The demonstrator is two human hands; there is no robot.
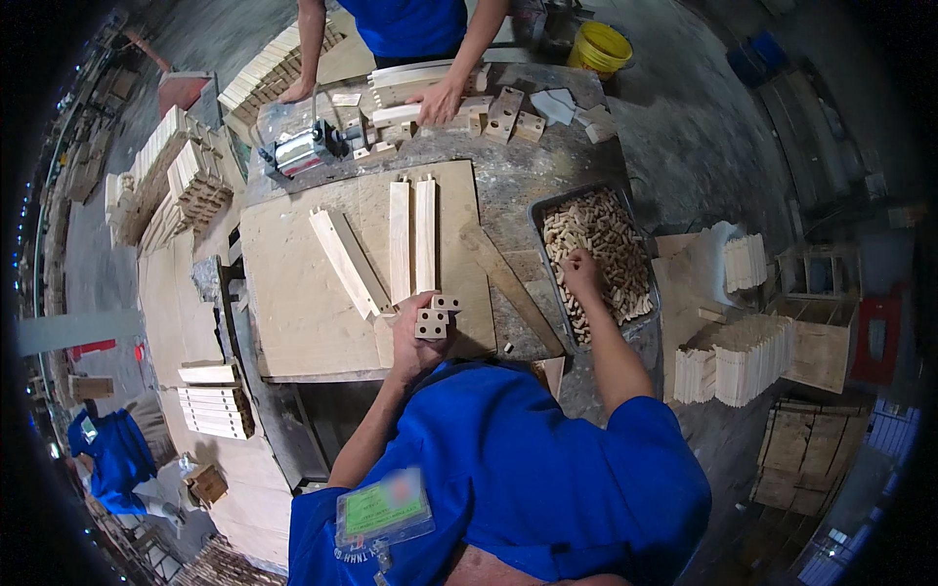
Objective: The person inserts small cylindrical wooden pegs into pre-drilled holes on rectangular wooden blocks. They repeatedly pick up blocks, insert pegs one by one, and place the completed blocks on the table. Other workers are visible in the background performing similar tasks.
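My left hand is wrapped round light wooden pieces at the table's near edge, their end faces showing dark drilled holes. Over to the right, my right hand reaches into a grey plastic tray heaped with short wooden dowels. Its fingers are bunched together just at the pile; what they pinch is too small to make out. Beyond my left hand, two narrow wooden rails lie side by side on a cardboard sheet. Another wooden rail rests slanted to their left.
A long wooden strip lies between cardboard and tray. Across the table a co-worker's hand touches wooden pieces, near a metal clamp device and drilled blocks. Stacked wooden parts stand at right. A yellow bucket stands beyond.
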